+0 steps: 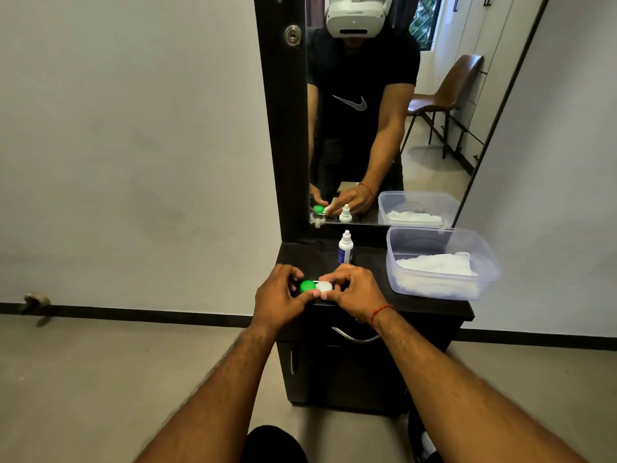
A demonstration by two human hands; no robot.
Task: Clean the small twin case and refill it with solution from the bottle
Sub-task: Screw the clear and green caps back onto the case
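Observation:
The small twin case (316,286) has a green cap on its left half and a white cap on its right half. It lies at the front of the dark cabinet top (367,262). My left hand (278,297) grips the green end with curled fingers and thumb. My right hand (354,289) pinches the white end from the right. A small white solution bottle (345,247) with a blue label stands upright just behind the case, its cap on.
A clear plastic tub (440,262) holding white cloth or tissue sits on the right of the cabinet top. A tall mirror (384,111) rises behind the cabinet. A drawer handle (355,337) lies below the front edge. Bare floor surrounds the cabinet.

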